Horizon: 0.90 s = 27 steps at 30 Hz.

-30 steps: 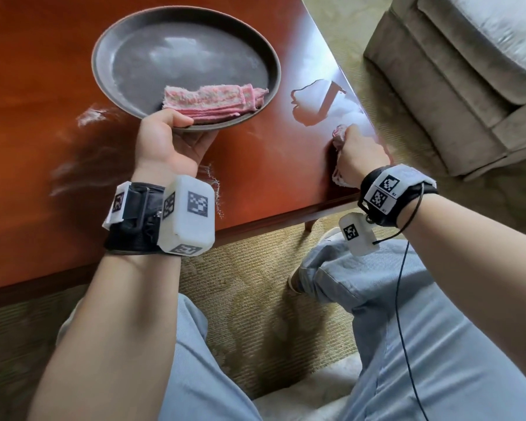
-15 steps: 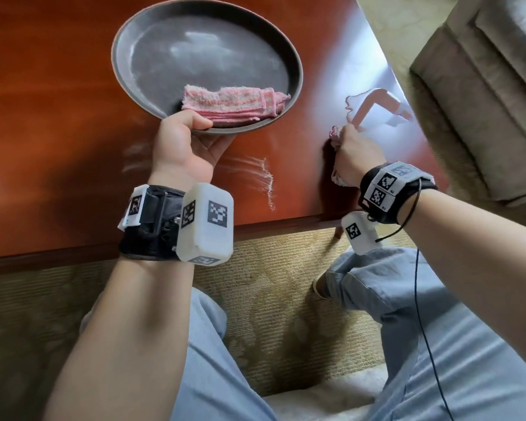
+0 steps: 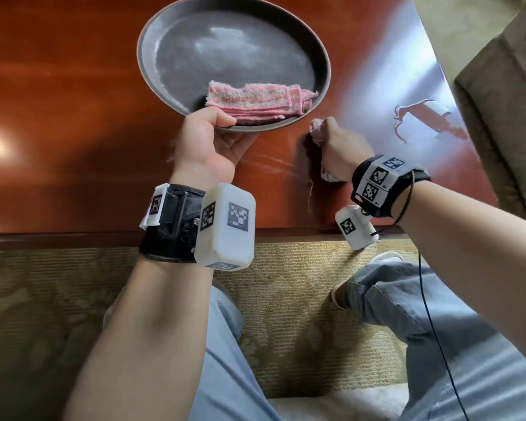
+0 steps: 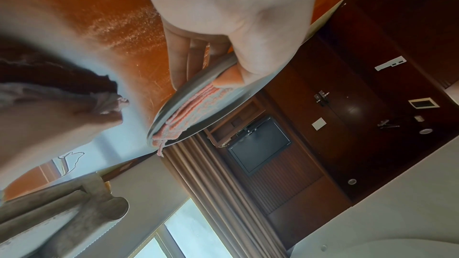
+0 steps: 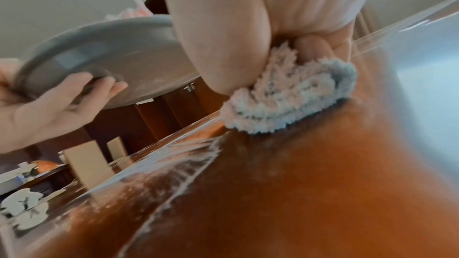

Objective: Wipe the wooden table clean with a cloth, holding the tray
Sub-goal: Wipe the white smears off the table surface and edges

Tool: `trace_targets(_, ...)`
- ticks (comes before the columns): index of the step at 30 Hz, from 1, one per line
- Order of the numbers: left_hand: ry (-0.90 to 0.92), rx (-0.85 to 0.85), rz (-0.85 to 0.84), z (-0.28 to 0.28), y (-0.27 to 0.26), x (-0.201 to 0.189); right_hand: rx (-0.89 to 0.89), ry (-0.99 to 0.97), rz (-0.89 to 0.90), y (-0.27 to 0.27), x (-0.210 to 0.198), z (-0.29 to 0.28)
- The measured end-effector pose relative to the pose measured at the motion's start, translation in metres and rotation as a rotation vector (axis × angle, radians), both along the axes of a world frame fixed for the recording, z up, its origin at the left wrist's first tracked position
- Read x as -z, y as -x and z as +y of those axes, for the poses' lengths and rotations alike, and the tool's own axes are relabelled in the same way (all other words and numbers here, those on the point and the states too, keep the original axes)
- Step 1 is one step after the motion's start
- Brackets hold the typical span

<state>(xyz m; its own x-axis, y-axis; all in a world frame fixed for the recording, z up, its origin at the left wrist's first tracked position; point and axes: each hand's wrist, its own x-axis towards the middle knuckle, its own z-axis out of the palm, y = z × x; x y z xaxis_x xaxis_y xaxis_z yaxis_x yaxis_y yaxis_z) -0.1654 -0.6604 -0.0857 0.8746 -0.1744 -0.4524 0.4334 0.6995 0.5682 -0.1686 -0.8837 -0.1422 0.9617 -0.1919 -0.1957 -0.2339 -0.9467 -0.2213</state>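
A round grey tray (image 3: 176,31) is held above the glossy wooden table (image 3: 58,132), tilted. My left hand (image 3: 208,138) grips its near rim, thumb on top and fingers (image 5: 74,89) underneath. A folded pink cloth (image 3: 255,100) lies in the tray by my thumb; the left wrist view shows the same cloth (image 4: 191,109) on the rim. My right hand (image 3: 337,144) clutches a bunched pale wiping cloth (image 5: 290,101) and presses it onto the table just right of the tray. White powdery streaks (image 5: 181,166) lie on the wood near the cloth.
The table's near edge (image 3: 104,235) runs across the view, with patterned carpet (image 3: 286,299) and my knees below it. A grey armchair (image 3: 504,86) stands past the table's right edge. Window glare reflects on the table's right part (image 3: 386,71).
My right hand with the wiping cloth has swept left from the table's right edge to beside the tray. A thin white streak trails behind it. The left hand keeps holding the tray.
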Motion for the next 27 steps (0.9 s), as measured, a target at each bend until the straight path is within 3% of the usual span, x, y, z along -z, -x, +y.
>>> trace_targets(5,-0.009,0.010,-0.011,-0.001,-0.004,0.002,-0.088,-0.026,0.000,-0.009,-0.002,0.020)
trace_targets(8,0.005,0.013,-0.018,-0.008,-0.009,0.002,-0.045,-0.231,-0.031,-0.008,-0.010,0.006)
trace_targets(11,0.037,0.009,-0.016,-0.016,-0.016,0.001,0.107,-0.403,-0.186,-0.011,-0.022,-0.018)
trace_targets(17,0.037,-0.012,0.001,-0.034,-0.023,0.003,0.278,-0.410,-0.305,-0.023,-0.034,-0.072)
trace_targets(27,-0.006,-0.002,0.019,-0.042,-0.039,0.008,0.333,-0.282,-0.212,-0.045,-0.027,-0.095)
